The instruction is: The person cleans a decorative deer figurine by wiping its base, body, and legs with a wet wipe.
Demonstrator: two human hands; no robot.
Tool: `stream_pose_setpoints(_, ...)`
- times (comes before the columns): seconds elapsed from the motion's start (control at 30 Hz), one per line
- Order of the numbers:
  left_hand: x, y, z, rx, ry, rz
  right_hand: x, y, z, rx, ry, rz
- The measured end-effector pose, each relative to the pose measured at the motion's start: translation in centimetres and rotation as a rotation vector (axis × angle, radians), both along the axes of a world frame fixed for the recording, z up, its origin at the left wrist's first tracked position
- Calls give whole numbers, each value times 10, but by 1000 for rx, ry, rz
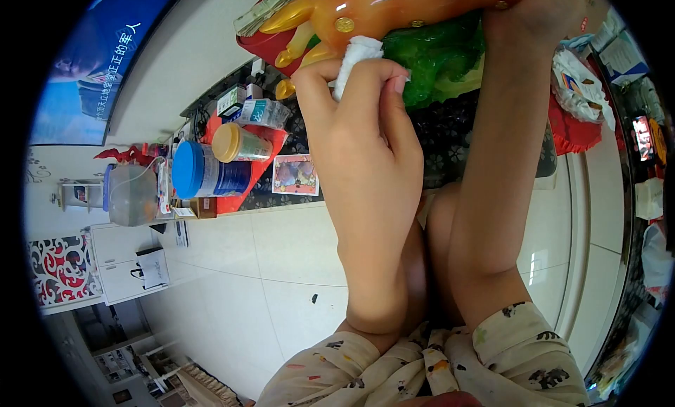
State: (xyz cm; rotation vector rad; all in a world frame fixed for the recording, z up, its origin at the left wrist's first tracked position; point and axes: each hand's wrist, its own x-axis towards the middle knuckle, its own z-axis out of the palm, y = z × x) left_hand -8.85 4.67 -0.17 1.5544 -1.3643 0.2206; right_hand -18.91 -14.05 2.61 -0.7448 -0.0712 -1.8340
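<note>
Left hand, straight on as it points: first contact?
For the left hand, likely the glossy orange figurine with gold coins, via its bunched white fabric cloth; depth unclear, possibly touching now.

1. Moderate, fairly soft light fills the room; the pale floor (pixel 302 266) is the brightest broad area, with small white glints towards the right.
2. White highlights streak the glossy orange figure (pixel 394 10) — the light's source cannot be told.
3. Deep shadow lies between the legs (pixel 444 242); the lower-left background is dim.
4. The wall screen (pixel 105 48) glows blue.
5. Wide-angle distortion bends lines near the black, rounded borders.
6. The left hand (pixel 365 154) looks fairly crisp — small items near the right border turn soft.
</note>
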Motion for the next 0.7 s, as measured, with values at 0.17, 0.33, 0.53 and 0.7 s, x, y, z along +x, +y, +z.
stream_pose_setpoints(0.17, 1, 1, 0, 22, 7, -34, 6, 16, 10, 102, -10, -64)
stream_pose_setpoints(0.33, 2, 2, 2, 23, 11, -70, 1, 17, 0, -62, -64, 53)
stream_pose_setpoints(0.53, 1, 3, 4, 45, 0, -66, -2, -5, -10, 26, 110, 105)
stream_pose_setpoints(0.7, 7, 3, 1, 108, 14, -44, 4, 3, -10, 19, 293, 288)
